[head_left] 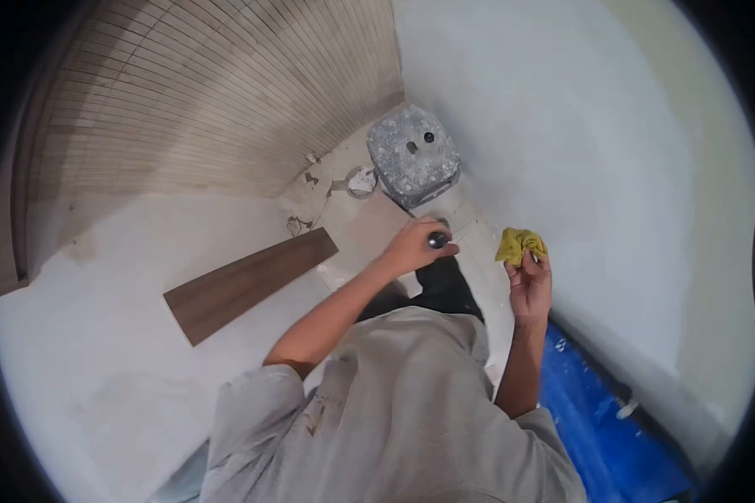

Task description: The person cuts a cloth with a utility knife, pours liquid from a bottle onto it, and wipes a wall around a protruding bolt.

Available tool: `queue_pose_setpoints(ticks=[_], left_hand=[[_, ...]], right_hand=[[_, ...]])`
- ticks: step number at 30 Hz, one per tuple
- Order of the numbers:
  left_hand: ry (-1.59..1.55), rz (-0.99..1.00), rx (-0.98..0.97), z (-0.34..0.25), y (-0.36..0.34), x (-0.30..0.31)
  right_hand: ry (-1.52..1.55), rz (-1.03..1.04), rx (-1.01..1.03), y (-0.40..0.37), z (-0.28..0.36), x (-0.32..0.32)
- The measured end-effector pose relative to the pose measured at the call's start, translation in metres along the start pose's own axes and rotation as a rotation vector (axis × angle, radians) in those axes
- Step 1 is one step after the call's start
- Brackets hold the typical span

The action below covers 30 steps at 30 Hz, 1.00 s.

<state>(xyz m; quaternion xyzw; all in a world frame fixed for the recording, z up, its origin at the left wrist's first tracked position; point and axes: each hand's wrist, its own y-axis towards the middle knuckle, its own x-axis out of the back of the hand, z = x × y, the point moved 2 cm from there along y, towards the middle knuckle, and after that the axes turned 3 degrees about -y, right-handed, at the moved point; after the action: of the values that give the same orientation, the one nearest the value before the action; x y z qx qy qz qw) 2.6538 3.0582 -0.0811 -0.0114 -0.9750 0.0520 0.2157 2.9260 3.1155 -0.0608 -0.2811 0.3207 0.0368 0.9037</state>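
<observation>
My left hand (413,247) is closed around a dark, round-topped object (437,241), seen from above in front of my body; the rest of it is hidden by my fingers and the view angle. Over on the right, my right hand (530,285) pinches a crumpled yellow cloth (520,246) between its fingertips, held up near the white wall. The two hands are apart.
A speckled grey stool (413,155) stands in the corner, with small dark items on top. A brown wooden board (250,285) lies at the left. Beside the stool is a round whitish item (361,182). Blue sheeting (600,419) runs along the right wall (596,168).
</observation>
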Motion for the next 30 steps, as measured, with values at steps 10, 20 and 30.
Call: queue_pose_setpoints(ticks=[10, 20, 30], left_hand=[[-0.085, -0.069, 0.135, 0.008, 0.039, 0.034], [-0.077, -0.175, 0.113, -0.010, 0.047, 0.039], [-0.088, 0.137, 0.054, 0.030, 0.117, 0.052]], right_hand=[[0.019, -0.003, 0.081, 0.078, 0.082, 0.032], [-0.057, 0.096, 0.124, 0.102, 0.066, 0.023], [-0.175, -0.138, 0.370, 0.109, 0.062, 0.040]])
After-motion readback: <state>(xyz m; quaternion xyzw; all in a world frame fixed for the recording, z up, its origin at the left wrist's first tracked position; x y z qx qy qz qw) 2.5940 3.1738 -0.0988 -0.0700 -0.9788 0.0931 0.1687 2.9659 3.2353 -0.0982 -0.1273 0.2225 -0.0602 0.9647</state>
